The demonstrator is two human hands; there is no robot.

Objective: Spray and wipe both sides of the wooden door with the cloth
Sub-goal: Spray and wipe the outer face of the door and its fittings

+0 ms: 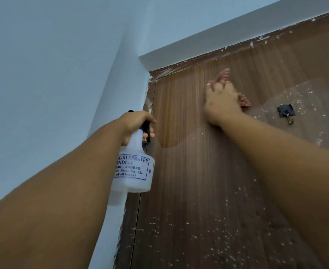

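High up near the top left corner of the wooden door (198, 171), the right hand (221, 102) presses a bunched pink cloth (244, 100) flat on the wood, with its fingers curled around it. To wipe well, it should push firmly and rub along the grain, from the wet dark patch out to the dusty white specks on the right and lower down. It should go around the small black hook (286, 113). To the left, the left hand (138, 123) grips the neck of the white spray bottle (132, 167), with fingers around the black trigger. Keep the nozzle pointing at the door, near the frame, ready for another squirt.
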